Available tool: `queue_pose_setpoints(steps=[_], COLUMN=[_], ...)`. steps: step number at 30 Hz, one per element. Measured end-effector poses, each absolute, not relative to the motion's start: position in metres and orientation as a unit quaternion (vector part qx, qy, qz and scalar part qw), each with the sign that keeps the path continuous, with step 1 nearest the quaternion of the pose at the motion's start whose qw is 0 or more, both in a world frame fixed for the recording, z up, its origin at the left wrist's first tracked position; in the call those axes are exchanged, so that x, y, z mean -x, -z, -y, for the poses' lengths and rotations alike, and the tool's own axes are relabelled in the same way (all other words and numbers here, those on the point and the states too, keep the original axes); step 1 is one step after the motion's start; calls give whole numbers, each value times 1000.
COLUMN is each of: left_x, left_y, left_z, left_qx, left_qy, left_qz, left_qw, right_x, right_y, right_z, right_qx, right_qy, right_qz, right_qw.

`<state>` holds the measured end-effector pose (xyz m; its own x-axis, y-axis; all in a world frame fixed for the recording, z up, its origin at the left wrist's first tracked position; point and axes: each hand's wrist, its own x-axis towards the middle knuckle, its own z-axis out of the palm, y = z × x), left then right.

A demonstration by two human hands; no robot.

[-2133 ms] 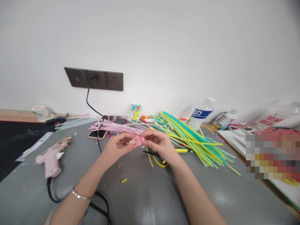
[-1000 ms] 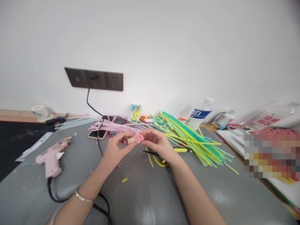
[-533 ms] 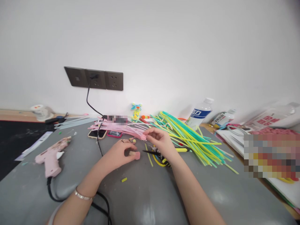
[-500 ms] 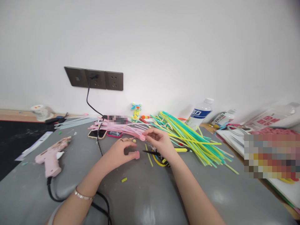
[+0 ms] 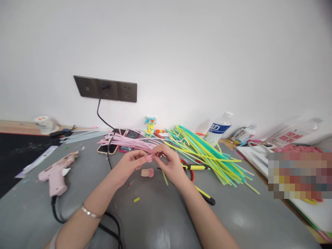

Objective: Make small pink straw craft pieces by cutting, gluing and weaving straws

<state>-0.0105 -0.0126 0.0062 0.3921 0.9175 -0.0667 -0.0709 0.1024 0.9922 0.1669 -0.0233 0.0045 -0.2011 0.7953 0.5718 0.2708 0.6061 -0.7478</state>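
Observation:
My left hand and my right hand meet at the middle of the grey table. Their fingertips close on a small pink fuzzy piece, mostly covered by the fingers. Just below them, a short pale-pink piece with a darker pink end appears to lie on the table. Behind the hands stretches a bundle of pink pipe cleaners. To the right of my right hand is a cutting tool with yellow and black handles, its head partly hidden by the hand.
A pink glue gun lies at left with its black cord. Green and yellow pipe cleaners spread at right, in front of a bottle. Phones and a small blue-yellow figure are near the wall. A yellow scrap lies in front.
My left hand has moved up to meet my right hand, and its fingers have closed. The right hand has shifted slightly left. The cutting tool's second handle now shows beside the right forearm.

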Motion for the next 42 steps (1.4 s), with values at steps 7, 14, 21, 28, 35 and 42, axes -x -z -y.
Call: queue_pose_setpoints(steps=[7, 14, 21, 28, 35, 42], left_x=[12, 11, 13, 9, 4, 7], left_y=[-10, -8, 3, -6, -7, -5], left_z=[11, 11, 5, 14, 19, 18], left_qx=[-434, -404, -392, -380, -353, -355], left_qy=[-412, -409, -406, -422, -410, -413], left_qz=[-357, -336, -330, -277, -240, -235], left_qw=[718, 745, 756, 775, 806, 805], right_x=[-219, -286, -295, -268, -231, -232], right_y=[-7, 11, -8, -14, -19, -28], right_z=[61, 94, 87, 108, 119, 117], right_qx=[493, 642, 622, 640, 611, 618], right_qy=[-133, -106, -74, -105, -218, -225], right_qz=[751, 755, 774, 706, 716, 724], right_qw=[418, 80, 90, 285, 258, 208])
